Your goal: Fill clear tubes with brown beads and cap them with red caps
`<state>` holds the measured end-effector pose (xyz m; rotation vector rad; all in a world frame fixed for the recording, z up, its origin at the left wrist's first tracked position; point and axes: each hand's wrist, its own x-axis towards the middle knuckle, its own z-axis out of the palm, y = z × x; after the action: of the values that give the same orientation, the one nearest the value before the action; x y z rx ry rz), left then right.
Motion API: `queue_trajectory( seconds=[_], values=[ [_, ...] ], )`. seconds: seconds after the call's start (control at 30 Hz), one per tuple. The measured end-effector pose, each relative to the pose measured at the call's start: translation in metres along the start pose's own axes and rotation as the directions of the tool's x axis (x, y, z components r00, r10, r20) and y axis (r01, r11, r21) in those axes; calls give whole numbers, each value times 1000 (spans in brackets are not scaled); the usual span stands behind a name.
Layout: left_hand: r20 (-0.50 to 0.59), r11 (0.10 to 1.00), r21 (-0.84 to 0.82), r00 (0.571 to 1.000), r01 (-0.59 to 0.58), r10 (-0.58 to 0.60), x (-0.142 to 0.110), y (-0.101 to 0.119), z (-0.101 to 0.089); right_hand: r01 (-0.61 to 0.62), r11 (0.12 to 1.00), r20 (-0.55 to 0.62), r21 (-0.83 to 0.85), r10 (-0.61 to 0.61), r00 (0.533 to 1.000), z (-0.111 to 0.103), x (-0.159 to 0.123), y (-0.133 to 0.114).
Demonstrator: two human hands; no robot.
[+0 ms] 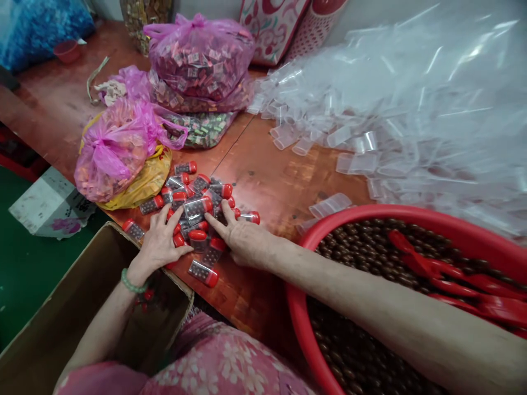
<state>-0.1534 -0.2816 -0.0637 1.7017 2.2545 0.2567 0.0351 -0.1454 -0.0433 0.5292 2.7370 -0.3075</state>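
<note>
A heap of small clear containers with red caps (197,207), filled with dark round balls, lies near the table's front edge. My left hand (160,237) rests at the heap's left side, fingers spread and touching several containers. From the right, my right hand (241,236) reaches to the heap's other side, its index and middle fingers stretched apart against the containers. Neither hand is closed around a container. One container (203,272) lies on its side at the near edge of the heap. Some containers are partly hidden under my fingers.
Below the table edge stands an open cardboard box (93,291). A red tub (302,307) of brown balls with red scoops (453,280) is at right. Behind it lie many clear empty tubes (349,131). Pink bags (201,60) of small packets sit at the back.
</note>
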Motion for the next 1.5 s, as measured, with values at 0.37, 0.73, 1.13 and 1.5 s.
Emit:
queue_trajectory(
  seconds=[0.37,0.73,1.13,1.5],
  values=[
    [-143,850,-526,988,-26,-58,10,31,26,-90,836,-51,542,140,989,-10,28,-4],
    [-270,714,-682,962,-157,-46,24,38,14,108,686,-241,719,101,965,-17,30,6],
    [46,881,-413,972,230,-232,-137,-55,-78,330,547,-136,769,-365,921,-40,21,-125],
    [86,990,4,986,-144,143,-93,62,-20,-3,992,57,128,-4,998,-26,-15,-2]
  ],
)
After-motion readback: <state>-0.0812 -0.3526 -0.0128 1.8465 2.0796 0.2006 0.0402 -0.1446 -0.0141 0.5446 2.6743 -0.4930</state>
